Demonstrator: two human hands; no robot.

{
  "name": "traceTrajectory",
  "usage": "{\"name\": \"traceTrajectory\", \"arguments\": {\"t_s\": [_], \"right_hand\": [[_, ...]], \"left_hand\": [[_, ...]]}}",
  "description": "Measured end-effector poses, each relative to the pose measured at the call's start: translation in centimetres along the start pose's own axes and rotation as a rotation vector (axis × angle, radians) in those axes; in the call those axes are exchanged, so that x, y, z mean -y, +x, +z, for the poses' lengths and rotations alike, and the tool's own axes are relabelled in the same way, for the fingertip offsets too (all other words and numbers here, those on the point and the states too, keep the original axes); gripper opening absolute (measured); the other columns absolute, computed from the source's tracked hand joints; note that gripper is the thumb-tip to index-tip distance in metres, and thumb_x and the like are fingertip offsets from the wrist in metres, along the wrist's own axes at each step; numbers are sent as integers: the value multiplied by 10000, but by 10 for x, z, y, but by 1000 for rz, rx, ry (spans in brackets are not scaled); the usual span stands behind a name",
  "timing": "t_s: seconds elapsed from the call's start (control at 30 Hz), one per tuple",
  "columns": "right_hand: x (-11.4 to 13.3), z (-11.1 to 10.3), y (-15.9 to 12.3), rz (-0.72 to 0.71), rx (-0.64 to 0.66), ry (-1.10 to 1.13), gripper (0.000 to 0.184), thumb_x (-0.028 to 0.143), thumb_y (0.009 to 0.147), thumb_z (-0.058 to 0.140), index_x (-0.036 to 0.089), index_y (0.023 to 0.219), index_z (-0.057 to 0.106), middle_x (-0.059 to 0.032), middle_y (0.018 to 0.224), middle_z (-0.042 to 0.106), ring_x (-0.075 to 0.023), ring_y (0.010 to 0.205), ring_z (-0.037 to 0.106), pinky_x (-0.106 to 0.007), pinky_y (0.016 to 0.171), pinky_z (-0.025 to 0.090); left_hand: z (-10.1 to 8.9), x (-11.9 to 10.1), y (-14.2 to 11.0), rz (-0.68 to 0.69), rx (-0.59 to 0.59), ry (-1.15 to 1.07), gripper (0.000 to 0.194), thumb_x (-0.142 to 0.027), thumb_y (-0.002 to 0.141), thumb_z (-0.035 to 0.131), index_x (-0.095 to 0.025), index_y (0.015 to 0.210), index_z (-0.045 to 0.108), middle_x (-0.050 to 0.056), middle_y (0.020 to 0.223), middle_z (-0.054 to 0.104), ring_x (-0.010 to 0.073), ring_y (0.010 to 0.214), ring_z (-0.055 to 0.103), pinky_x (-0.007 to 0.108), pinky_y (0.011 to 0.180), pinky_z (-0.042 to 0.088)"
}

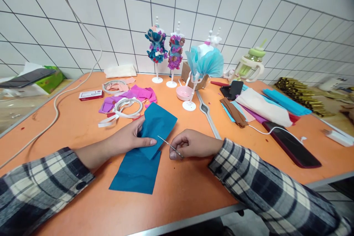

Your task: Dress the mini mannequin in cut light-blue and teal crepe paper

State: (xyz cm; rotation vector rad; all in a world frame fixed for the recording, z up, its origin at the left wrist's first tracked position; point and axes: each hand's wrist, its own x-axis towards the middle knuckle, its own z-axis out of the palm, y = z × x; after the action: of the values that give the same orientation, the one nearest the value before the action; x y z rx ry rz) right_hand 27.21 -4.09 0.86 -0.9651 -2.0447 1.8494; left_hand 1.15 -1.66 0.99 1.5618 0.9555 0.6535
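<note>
My left hand [138, 134] pinches a folded piece of teal crepe paper [159, 121], thumb on top and fingers behind. Under it, a second teal sheet [135, 175] lies flat on the orange table. Small metal scissors [167, 143] are in my right hand [188, 143], their handles mostly hidden by the curled fingers. The tip points left and reaches the near right part of the held paper; whether the blades are apart cannot be made out.
Small dress forms [174, 51] with paper flowers stand at the back, beside one in a light blue ruffle [206, 62]. Ribbon rolls [128, 107] and magenta scraps [143, 93] lie left. Rightward are paper rolls [261, 105], a phone [293, 145] and a green-lidded bottle [250, 64].
</note>
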Motion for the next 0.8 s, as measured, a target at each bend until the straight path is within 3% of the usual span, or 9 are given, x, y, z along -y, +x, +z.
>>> {"name": "traceTrajectory", "arguments": {"t_s": [0.2, 0.4, 0.63, 0.8], "right_hand": [[2, 1, -1, 5, -9, 37, 380, 493, 775, 807, 135, 794, 680, 30, 645, 572, -84, 608, 476, -209, 569, 338], [10, 2, -4, -2, -18, 47, 382, 466, 757, 826, 135, 724, 638, 57, 583, 501, -62, 551, 395, -208, 531, 291], [7, 3, -2, 7, -5, 29, 395, 495, 761, 819, 136, 773, 656, 21, 654, 597, -88, 608, 495, -200, 559, 364], [9, 5, -3, 17, -30, -10, 391, 494, 777, 808, 143, 749, 640, 43, 605, 551, -66, 557, 442, -187, 510, 317]], "left_hand": [[3, -2, 0, 9, 2, 79, 667, -476, 682, 867, -217, 1227, 582, 106, 1198, 733, 365, 1138, 677, 411, 884, 576], [3, -2, 0, 57, 41, 41, 666, -443, 695, 863, -230, 1247, 559, 109, 1288, 708, 373, 1218, 645, 405, 933, 571], [3, 3, -1, 75, 48, 70, 714, -438, 720, 859, -214, 1322, 547, 115, 1280, 715, 372, 1192, 660, 442, 969, 557], [3, 6, -1, 134, 72, 48, 753, -424, 737, 857, -205, 1375, 524, 130, 1432, 631, 377, 1321, 573, 461, 1072, 493]]}}
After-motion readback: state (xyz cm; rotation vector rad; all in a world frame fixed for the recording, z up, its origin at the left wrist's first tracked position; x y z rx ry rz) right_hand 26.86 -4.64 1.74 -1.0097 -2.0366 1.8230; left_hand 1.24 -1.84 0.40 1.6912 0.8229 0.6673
